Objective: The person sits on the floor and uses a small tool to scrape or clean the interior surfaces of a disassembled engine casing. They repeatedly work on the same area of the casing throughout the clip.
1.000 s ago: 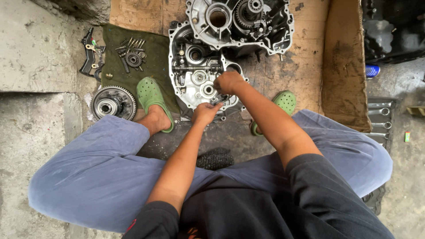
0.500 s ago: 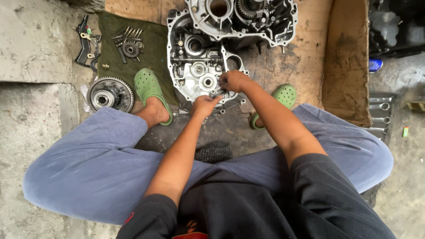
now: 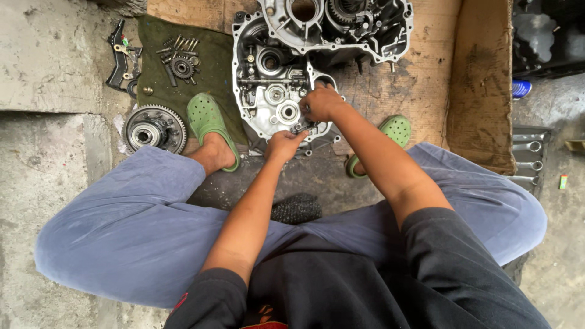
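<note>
Cardboard [image 3: 390,91] on the concrete floor [image 3: 55,67] carries the engine case [image 3: 268,91], where the right hand [image 3: 322,103] curls shut on some small hidden part and the left hand [image 3: 284,145] pinches its near edge.

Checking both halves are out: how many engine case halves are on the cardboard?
2. One case half lies under both hands, beside the green cloth; the other case half sits behind it at the top edge, partly cropped.

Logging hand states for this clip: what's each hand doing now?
Left hand: fingers curled at the engine case half edge; grip unclear.
Right hand: closed on the case; contents hidden.
</note>
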